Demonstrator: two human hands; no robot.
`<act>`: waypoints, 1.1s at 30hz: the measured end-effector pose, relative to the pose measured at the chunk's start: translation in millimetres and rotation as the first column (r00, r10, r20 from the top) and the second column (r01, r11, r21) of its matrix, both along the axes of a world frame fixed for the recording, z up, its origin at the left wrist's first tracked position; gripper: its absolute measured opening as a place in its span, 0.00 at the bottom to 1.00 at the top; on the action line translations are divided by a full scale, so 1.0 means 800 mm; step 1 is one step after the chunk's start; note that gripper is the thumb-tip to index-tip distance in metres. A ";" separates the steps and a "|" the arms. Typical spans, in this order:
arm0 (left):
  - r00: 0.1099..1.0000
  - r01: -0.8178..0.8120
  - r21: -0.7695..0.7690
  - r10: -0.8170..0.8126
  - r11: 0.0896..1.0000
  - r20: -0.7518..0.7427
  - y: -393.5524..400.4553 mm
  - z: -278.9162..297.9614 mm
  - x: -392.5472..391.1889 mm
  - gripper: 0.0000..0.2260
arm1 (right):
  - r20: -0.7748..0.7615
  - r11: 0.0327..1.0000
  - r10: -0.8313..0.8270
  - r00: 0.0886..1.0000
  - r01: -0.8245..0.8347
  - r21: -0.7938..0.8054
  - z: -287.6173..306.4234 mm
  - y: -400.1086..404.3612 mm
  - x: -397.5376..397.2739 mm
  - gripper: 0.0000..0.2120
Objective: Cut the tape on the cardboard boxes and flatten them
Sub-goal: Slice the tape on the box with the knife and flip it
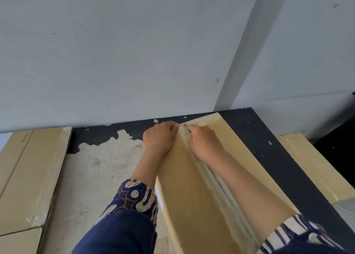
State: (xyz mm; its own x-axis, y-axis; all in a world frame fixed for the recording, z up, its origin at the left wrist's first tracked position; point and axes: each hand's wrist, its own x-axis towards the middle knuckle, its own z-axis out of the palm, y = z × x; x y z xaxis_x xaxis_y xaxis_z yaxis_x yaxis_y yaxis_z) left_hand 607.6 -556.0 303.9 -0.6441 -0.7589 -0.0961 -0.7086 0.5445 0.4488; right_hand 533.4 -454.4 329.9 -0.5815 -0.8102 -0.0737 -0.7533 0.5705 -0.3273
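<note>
On the desk (269, 130), both hands' curled fingers (172, 126) grip the box (182, 186) at its far end, the right holding a small blade (187, 127); tape (211, 176) behind them looks slit, flattening remains.

Long tan cardboard box (194, 186) flat on table, centre; clear tape (209, 175) along top seam, wrinkled; seam partly split.

You're working on a matt brown cardboard box (184, 186) whose seam is wearing glossy, wrinkled clear tape (203, 169). The table (255, 138) is showing a black coating peeling off to rough, pale, speckled board. Your sleeves (134, 198) are looking like printed cloth.
</note>
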 end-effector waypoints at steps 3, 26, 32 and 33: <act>1.000 -0.005 -0.005 0.005 1.000 -0.010 0.000 -0.001 0.001 0.16 | 0.025 0.999 0.003 1.000 -0.004 0.042 0.009 -0.005 -0.013 0.13; 0.999 0.002 -0.017 -0.002 1.000 -0.032 0.000 -0.001 0.002 0.16 | 0.123 0.996 -0.084 0.989 0.082 0.019 0.002 0.044 0.017 0.20; 1.000 -0.005 -0.024 0.004 1.000 -0.026 0.001 0.000 0.002 0.16 | 0.112 0.995 -0.077 0.991 0.070 0.069 0.005 0.066 0.025 0.17; 1.000 -0.004 -0.027 0.003 1.000 -0.024 0.002 0.001 0.002 0.16 | 0.110 0.995 -0.078 0.991 0.070 0.076 0.004 0.071 0.027 0.17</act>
